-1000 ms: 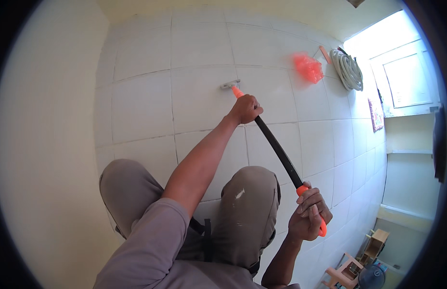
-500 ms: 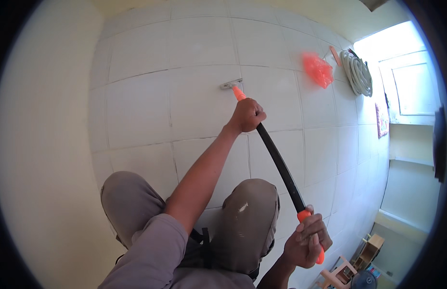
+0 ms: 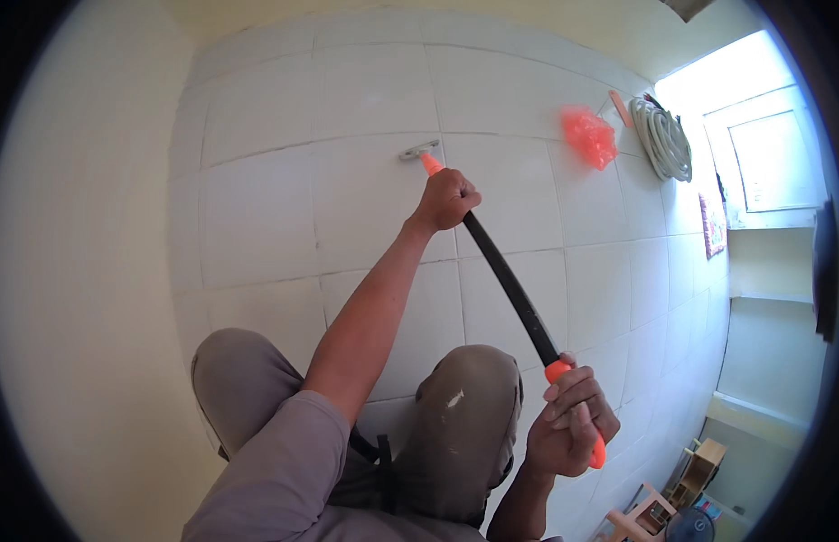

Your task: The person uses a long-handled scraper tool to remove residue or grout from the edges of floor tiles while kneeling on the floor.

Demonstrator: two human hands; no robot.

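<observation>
I hold a long-handled floor scraper (image 3: 511, 285) with both hands. It has a black shaft, orange ends and a flat metal head (image 3: 419, 151) at or just over the white tiled floor (image 3: 383, 208); contact cannot be made out. My left hand (image 3: 446, 200) is wrapped round the shaft just behind the head. Down at the orange grip, my right hand (image 3: 573, 423) has its fingers curled about the handle's end. Between my arms, my bent knees show in grey-brown trousers (image 3: 464, 406).
A crumpled red plastic bag (image 3: 589, 137) lies beyond the tool to the right, near a coiled pale hose or cable (image 3: 661, 140). A pale wall (image 3: 94, 271) runs along my left. A pink stool (image 3: 643, 515) and a wooden shelf (image 3: 698, 471) stand at the lower right.
The scraper has shifted slightly left, its head a little farther away. Both my hands have moved with it, the right one up and away from me, still gripping.
</observation>
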